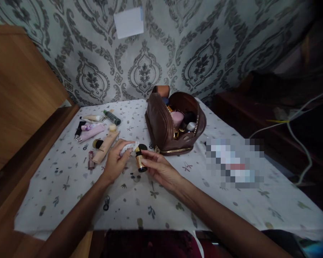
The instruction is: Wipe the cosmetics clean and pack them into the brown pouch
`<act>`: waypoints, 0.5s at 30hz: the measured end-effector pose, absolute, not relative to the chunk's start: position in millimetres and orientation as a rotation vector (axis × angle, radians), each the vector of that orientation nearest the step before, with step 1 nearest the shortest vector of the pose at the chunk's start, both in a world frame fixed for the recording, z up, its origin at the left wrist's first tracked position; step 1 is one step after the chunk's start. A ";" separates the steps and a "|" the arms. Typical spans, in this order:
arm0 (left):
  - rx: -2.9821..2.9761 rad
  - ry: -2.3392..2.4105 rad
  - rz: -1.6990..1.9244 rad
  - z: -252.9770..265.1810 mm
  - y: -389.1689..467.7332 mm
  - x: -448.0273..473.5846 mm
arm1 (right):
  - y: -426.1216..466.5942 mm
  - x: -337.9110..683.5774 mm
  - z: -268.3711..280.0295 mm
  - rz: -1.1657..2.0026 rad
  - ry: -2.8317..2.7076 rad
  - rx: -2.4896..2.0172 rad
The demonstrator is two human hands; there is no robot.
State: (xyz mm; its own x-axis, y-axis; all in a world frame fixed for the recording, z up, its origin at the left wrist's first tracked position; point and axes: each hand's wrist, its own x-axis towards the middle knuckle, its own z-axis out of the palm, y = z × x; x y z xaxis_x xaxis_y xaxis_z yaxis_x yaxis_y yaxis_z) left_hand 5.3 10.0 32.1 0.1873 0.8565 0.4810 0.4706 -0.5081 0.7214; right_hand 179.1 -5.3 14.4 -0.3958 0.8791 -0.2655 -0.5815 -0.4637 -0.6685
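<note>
On my remote view, over the middle of the desk (156,215), the right hand (163,169) grips a small bottle (140,163), its top leaning left, presumably to meet the left hand (116,160), which pinches a white wad (127,147). Farther left lie tubes (106,147), probably flat for stability. Beyond, to the right, the bag (160,123) gapes, its sides seemingly self-supporting. I cannot tell whether wad and bottle touch; a pixelated patch (231,163) masks something at right; overlap hides the bag's lower contents.

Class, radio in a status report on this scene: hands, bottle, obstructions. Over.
Left hand: holding white item. Right hand: gripping black-and-gold bottle. Nothing apparently blocking; open bag beyond the hands.
</note>
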 end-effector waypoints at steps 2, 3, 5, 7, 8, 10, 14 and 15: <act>2.051 1.247 1.248 31.4 10.3 4.9 | -5.6 180.0 13.6 1.980 -0.634 -0.749; 2.053 1.234 1.239 31.0 10.3 4.7 | -5.5 180.5 13.3 1.986 -0.640 -0.735; 2.061 1.186 1.203 30.5 9.9 4.6 | -4.3 181.6 13.0 1.991 -0.634 -0.689; 2.072 1.115 1.153 30.6 8.9 5.0 | -2.2 182.9 13.5 1.977 -0.608 -0.655; 2.081 1.081 1.132 30.9 8.2 5.3 | -1.1 183.6 13.9 1.965 -0.593 -0.648; 2.103 1.027 1.113 32.4 6.5 6.1 | 1.1 184.8 14.6 1.948 -0.557 -0.647; 2.127 0.921 1.104 37.3 3.0 7.3 | 3.6 185.8 14.3 1.941 -0.487 -0.652; 2.132 0.882 1.097 38.6 2.2 7.4 | 4.0 185.9 13.9 1.941 -0.473 -0.658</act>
State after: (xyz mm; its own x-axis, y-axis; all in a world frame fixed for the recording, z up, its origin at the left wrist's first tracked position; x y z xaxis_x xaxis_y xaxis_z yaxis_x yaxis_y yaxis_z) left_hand 7.4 2.2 38.6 0.4439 0.7657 0.4655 0.2899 -0.6142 0.7339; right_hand 185.9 4.0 13.9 -0.3602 0.9011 -0.2414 -0.6893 -0.4314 -0.5820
